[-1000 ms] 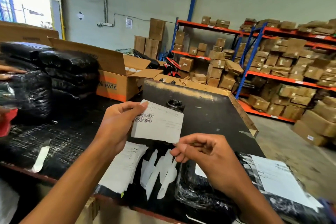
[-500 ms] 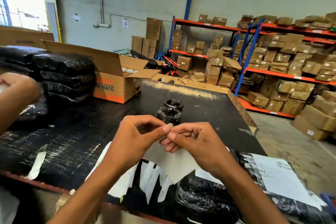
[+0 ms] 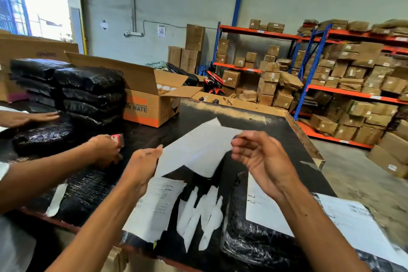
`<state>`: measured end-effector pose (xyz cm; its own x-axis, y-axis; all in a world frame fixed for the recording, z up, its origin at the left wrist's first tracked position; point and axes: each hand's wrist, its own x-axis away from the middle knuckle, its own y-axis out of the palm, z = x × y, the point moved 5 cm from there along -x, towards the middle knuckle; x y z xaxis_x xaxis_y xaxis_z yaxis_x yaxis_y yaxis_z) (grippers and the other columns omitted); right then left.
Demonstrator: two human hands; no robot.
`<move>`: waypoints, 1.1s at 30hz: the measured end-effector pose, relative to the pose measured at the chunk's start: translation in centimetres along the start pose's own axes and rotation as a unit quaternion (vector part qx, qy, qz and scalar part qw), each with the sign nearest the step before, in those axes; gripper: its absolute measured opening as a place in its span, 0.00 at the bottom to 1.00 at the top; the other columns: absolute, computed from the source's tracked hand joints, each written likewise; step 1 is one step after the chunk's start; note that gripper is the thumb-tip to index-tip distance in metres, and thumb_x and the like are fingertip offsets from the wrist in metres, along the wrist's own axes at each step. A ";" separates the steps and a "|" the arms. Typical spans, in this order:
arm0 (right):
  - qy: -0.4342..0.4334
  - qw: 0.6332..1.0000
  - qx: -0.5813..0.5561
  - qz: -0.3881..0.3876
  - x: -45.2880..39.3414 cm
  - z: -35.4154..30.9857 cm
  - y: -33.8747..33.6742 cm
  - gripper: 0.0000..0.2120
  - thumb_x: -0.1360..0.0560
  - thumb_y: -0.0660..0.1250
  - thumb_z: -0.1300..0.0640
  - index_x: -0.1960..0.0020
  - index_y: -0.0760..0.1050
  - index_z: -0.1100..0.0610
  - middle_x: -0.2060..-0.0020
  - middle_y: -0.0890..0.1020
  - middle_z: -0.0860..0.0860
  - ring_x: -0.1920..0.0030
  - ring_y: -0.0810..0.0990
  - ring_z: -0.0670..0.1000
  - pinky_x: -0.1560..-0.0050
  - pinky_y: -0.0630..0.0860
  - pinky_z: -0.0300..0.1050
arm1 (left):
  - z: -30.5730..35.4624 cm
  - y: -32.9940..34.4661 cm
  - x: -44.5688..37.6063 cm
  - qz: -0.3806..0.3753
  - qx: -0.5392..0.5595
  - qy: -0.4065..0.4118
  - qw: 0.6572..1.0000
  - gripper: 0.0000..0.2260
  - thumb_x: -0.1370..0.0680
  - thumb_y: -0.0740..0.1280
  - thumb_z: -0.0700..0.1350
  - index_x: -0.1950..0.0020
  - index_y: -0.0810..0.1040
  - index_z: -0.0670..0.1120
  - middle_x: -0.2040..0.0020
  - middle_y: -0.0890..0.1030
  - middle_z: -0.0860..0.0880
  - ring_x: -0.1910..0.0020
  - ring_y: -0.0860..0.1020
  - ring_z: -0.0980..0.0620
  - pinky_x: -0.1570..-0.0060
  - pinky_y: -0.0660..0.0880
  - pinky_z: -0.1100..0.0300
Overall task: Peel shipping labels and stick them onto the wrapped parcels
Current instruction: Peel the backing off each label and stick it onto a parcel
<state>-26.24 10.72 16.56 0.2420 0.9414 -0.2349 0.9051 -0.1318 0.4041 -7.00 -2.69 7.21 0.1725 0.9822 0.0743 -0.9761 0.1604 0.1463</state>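
A white shipping label point(image 3: 196, 150) is stretched in the air between my hands, blank side toward me. My left hand point(image 3: 141, 165) pinches its lower left corner. My right hand point(image 3: 258, 157) pinches its upper right edge with the other fingers spread. Below lie a stack of printed label sheets point(image 3: 154, 207) and several torn white backing strips point(image 3: 201, 214) on the black table point(image 3: 254, 126). A black wrapped parcel point(image 3: 249, 243) with a label stuck on it point(image 3: 262, 207) lies under my right forearm. A second labelled parcel point(image 3: 357, 227) lies further right.
Another person's hands point(image 3: 103, 150) press on a black wrapped parcel point(image 3: 44, 137) at the left. Stacked black parcels point(image 3: 88, 93) and an open cardboard box point(image 3: 143, 104) stand behind. Orange racks point(image 3: 331, 90) full of boxes fill the right background.
My hands met at the label's top edge, then pulled apart, spreading the label wide. Another person's hands came in from the left onto a black parcel.
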 end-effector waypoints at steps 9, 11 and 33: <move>-0.147 0.968 -0.153 0.132 -2.5 -4.9 -3.0 0.07 0.24 0.62 0.62 0.59 0.77 0.59 0.69 0.83 0.49 0.66 0.82 0.43 0.63 0.79 0.35 | -2.2 -1.7 -2.4 0.062 -0.007 -0.039 0.997 0.16 0.20 0.63 0.44 0.68 0.73 0.43 0.73 0.73 0.46 0.75 0.69 0.51 0.76 0.62 0.63; -0.165 0.963 -0.158 0.142 -2.9 -5.7 -3.5 0.07 0.24 0.62 0.62 0.58 0.77 0.59 0.69 0.83 0.49 0.66 0.82 0.44 0.62 0.79 0.36 | -2.1 -2.6 -3.0 0.085 0.005 -0.030 0.996 0.18 0.20 0.63 0.43 0.70 0.68 0.45 0.78 0.68 0.49 0.79 0.65 0.53 0.74 0.58 0.61; 0.246 0.542 0.773 -0.219 -5.0 13.7 -1.5 0.06 0.25 0.62 0.66 0.57 0.77 0.64 0.58 0.82 0.58 0.57 0.82 0.58 0.54 0.79 0.49 | 1.4 -2.9 0.8 0.024 -0.044 0.163 0.985 0.08 0.22 0.65 0.46 0.48 0.82 0.47 0.55 0.85 0.48 0.59 0.84 0.50 0.62 0.80 0.63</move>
<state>-23.99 1.90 5.01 0.1079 0.9066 0.4080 0.1404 0.3924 -0.9090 -3.82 -2.47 8.26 0.0882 0.9657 -0.2440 -0.9924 0.1064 0.0622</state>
